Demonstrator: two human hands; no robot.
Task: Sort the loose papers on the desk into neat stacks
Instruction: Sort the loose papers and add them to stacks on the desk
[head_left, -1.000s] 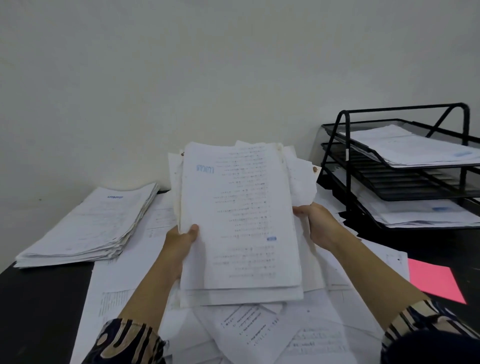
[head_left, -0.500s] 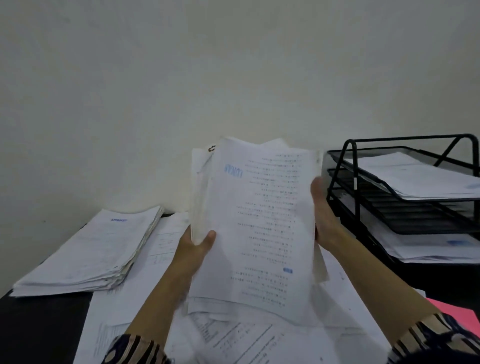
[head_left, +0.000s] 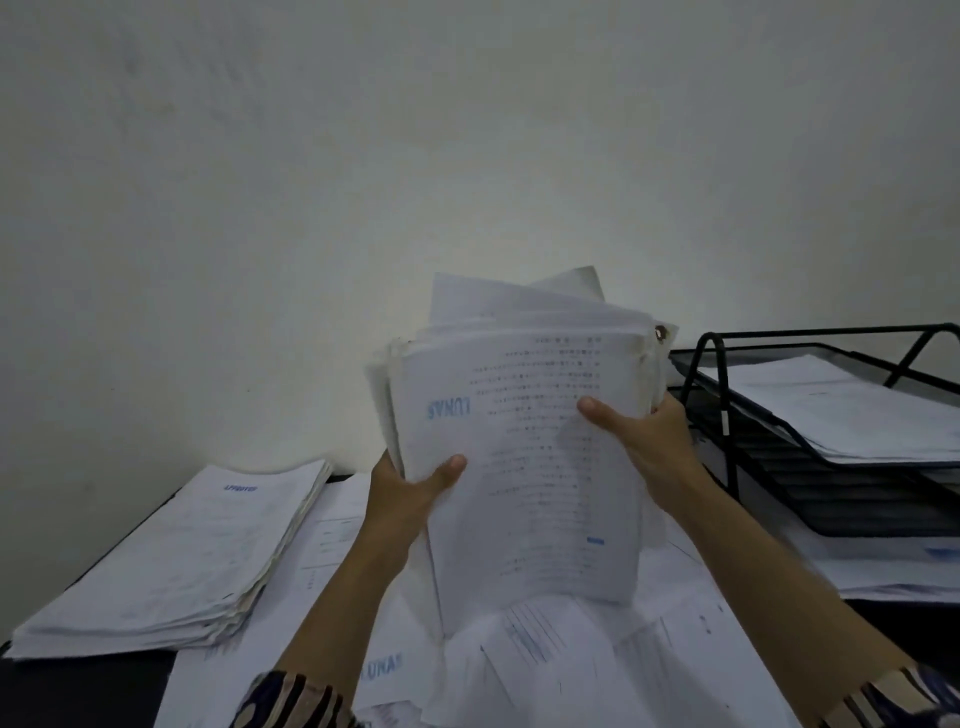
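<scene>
The thick uneven bundle of white printed papers (head_left: 524, 457), upright left of the black wire tray rack (head_left: 810, 447), is gripped by both hands (head_left: 410, 493) (head_left: 644, 441); fanned rear sheets could slip out.

bundle of papers (head_left: 524, 467) raised, now upright | right hand (head_left: 644, 441) thumb moved onto front sheet | left hand (head_left: 410, 488) higher

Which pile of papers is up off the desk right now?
The bundle gripped by both hands, its front sheet stamped LUNAS. The neat stack at left lies flat on the desk.
</scene>
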